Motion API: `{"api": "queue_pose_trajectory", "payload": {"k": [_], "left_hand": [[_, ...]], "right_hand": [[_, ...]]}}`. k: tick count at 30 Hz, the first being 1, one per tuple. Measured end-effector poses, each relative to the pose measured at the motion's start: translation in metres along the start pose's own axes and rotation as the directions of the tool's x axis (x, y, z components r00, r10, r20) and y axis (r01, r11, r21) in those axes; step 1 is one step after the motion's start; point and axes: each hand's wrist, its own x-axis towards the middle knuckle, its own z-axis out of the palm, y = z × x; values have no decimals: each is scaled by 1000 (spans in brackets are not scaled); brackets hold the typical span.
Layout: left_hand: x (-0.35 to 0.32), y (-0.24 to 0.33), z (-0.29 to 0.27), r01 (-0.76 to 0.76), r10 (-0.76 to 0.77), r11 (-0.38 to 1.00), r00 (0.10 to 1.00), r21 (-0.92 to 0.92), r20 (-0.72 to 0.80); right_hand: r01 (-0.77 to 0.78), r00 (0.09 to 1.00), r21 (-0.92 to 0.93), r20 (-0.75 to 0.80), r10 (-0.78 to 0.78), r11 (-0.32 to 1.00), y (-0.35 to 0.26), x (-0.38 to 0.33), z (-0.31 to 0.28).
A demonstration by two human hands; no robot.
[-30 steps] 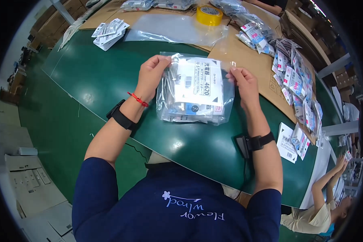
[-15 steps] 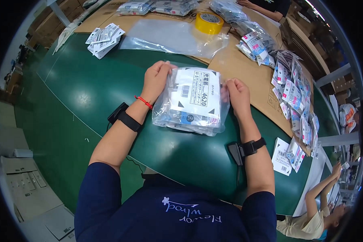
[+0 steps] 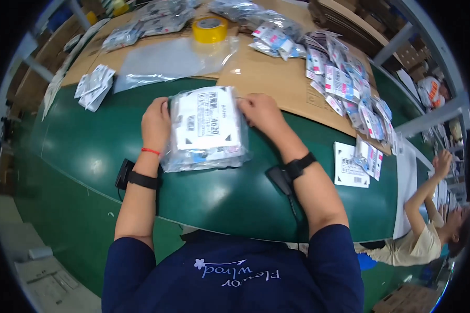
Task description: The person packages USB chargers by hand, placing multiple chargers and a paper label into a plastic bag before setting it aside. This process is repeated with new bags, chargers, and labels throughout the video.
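Observation:
A clear plastic bag (image 3: 206,155) lies on the green table in front of me. It is filled with small packaged items and has a white printed label sheet (image 3: 203,117) on top, seen through the film. At its left edge, my left hand (image 3: 155,125) is closed on the plastic, the thumb toward the upper left side. The upper right corner of the bag is pinched by my right hand (image 3: 261,116), with the fingers curled and their tips partly hidden.
Cardboard (image 3: 277,88) covers the table's far side, bearing a clear empty bag (image 3: 156,62), yellow tape roll (image 3: 210,32) and heaped retail packs (image 3: 342,81). Small packs (image 3: 95,86) lie far left; a label stack (image 3: 347,169) lies right. Another person (image 3: 423,229) is at the far right.
My view has turned, shifting the scene leftward. My left hand has slid from the bag's top left corner down its left edge; my right hand is nearer the top right corner.

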Motion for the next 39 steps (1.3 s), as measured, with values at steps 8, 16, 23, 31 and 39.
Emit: {"api": "queue_pose_trajectory", "payload": {"k": [8,16,23,31,39], "left_hand": [[-10,30,-31,752,-424,400,658,-524,622],[-13,41,-34,786,-368,312,618,-534,695],[-12,42,-38,797,-352,268,604,-541,715],[-19,70,-38,781,-145,-5,617,-624,773],[-15,75,-43,743,-211,88,664,-663,717]], "right_hand": [[292,954,-49,-54,-294,955,-64,-27,-21],[461,885,-468,182,-428,754,-79,-44,21],[457,886,-365,259,-383,811,-78,-40,9],[502,860,-155,188,-474,851,-66,-53,5],[-101,983,780,-16,180,618,3,-44,-33]]}}
